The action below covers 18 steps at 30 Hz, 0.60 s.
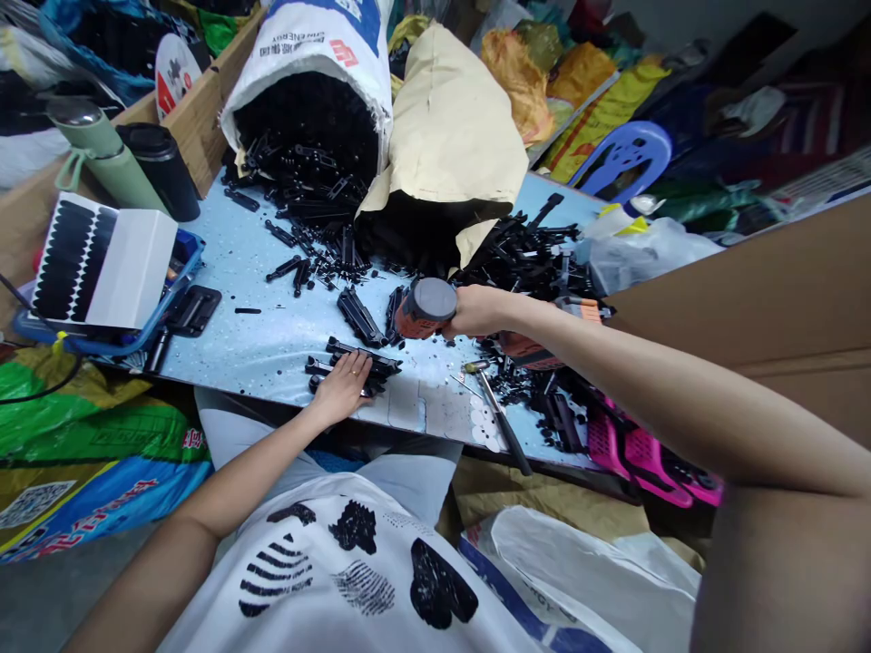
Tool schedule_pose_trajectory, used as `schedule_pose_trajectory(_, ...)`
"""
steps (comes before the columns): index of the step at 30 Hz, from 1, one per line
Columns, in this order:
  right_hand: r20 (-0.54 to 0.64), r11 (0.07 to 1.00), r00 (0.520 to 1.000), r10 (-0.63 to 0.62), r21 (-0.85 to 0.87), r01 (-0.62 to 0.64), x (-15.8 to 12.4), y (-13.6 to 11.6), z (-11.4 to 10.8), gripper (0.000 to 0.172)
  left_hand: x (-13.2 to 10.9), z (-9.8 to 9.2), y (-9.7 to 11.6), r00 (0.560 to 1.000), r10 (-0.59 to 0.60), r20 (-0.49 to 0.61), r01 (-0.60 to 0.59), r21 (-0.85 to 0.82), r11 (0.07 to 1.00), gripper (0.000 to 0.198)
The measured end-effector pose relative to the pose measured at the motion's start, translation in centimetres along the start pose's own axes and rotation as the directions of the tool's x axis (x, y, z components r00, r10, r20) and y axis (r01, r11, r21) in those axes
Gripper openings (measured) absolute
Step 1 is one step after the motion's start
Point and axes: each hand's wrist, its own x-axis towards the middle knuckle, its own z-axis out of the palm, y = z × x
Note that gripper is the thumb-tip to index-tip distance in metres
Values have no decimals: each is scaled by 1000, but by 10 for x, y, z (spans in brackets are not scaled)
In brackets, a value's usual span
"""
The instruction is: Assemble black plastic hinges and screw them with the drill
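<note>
My left hand lies over a few long black plastic parts near the table's front edge, fingers curved across them and holding them down. My right hand is closed around the handle of a cordless drill with an orange body and dark grey round end. The drill is held above the table, right of and beyond my left hand; its tip is hidden. Just left of the drill, another folded black plastic assembly lies on the blue table top. A hammer with a dark handle lies to the right.
A white sack and a beige paper sack spill black parts across the back. On the left are a blue tray, a green flask and a black cup. Pink plastic pieces sit front right, beside a cardboard wall.
</note>
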Motion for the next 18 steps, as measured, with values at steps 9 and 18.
schedule_pose_trajectory(9, 28, 994, 997, 67, -93, -64, 3, -41, -12, 30, -2, 3, 0, 998, 20, -66, -20, 0, 1000, 75)
schedule_pose_trajectory(18, 93, 995, 996, 7, -104, 2, 25, -50, -12, 32, -2, 4, -1, 996, 12, -85, -14, -31, 999, 74)
